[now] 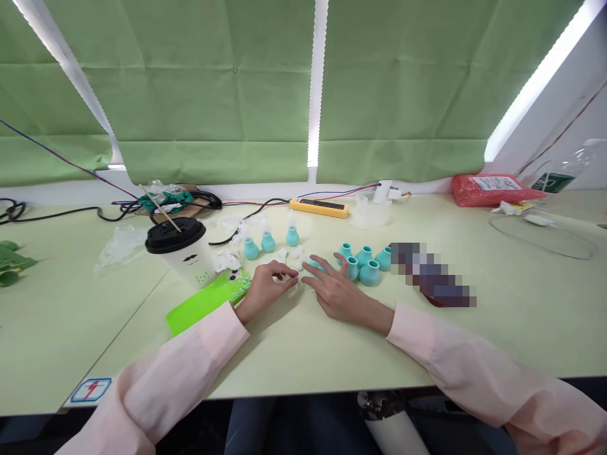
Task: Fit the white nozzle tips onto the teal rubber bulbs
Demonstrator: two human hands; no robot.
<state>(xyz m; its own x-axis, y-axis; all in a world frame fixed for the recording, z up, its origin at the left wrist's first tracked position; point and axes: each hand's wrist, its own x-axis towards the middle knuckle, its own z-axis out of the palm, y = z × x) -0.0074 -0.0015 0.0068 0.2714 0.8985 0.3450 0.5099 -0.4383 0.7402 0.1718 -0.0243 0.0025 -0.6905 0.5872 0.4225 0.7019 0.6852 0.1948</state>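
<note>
My left hand (pixel 269 287) is closed in a pinch above the table, its fingertips meeting close to those of my right hand. Whatever sits between them is too small to make out. My right hand (pixel 336 292) has its fingers curled round a teal squeeze bulb (pixel 318 265), which shows partly between them. Small white pieces (pixel 296 253) lie just beyond the fingertips. Behind my left hand stand three teal bulbs with clear tips, one of them a tipped bulb (pixel 293 236). Several open-mouthed teal bulbs (pixel 368 273) stand upright to the right of my right hand.
A lidded paper cup (pixel 192 262) with a stick stands left, beside a green phone (pixel 206 303). A yellow power strip (pixel 318 207) and cables lie at the back. To the right are a pixelated dark object (pixel 431 278), a red package (pixel 493 189) and a plastic bottle (pixel 571 164).
</note>
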